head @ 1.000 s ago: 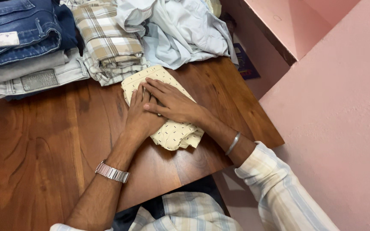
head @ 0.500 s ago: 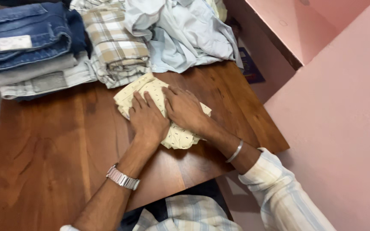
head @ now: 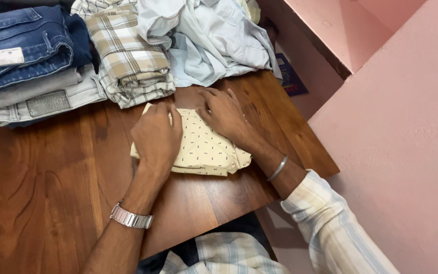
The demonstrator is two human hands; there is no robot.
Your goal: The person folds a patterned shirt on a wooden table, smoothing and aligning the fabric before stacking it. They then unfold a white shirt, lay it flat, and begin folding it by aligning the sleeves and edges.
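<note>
A folded pale yellow cloth with small dark dots [head: 203,148] lies on the brown wooden table [head: 41,187]. My left hand [head: 156,136] rests flat on its left part, fingers together, a metal watch on the wrist. My right hand [head: 223,112] presses on the cloth's upper right edge with fingers spread, a thin metal bangle on that forearm. Both hands lie on top of the cloth; neither grips it.
Folded blue jeans on grey trousers [head: 24,56] are stacked at the back left. A folded plaid shirt [head: 130,56] sits beside them. A loose heap of light blue garments [head: 214,40] lies at the back. A pink wall [head: 396,132] runs along the right.
My hands have slid apart across the cloth, the left toward its left side and the right toward its far right edge. The cloth now lies flatter.
</note>
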